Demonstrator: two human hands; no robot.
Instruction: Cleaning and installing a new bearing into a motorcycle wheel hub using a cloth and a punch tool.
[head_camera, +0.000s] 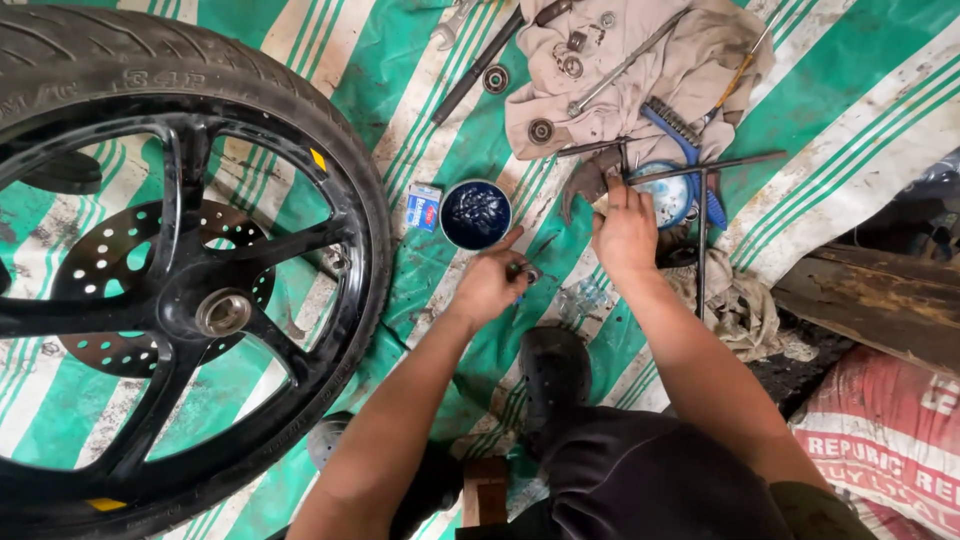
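A green and white striped tarp (850, 60) covers the floor. A big black wheel (150, 270) lies on it at the left. Near the middle sit a round tub (475, 214) of dark blue grease and a small blue box (424, 206). A dirty tan cloth (610, 80) lies at the top, with tools on it.

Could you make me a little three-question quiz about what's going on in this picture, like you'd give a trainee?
1. True or false: the left hand holds a small round metal part.
2. What does the round tub beside the left hand contain? A) dark blue grease B) white powder C) screws
3. What large thing lies to the person's left?

Key:
1. True.
2. A.
3. A black motorcycle wheel with tyre and brake disc. The right hand reaches among tools on a beige cloth.
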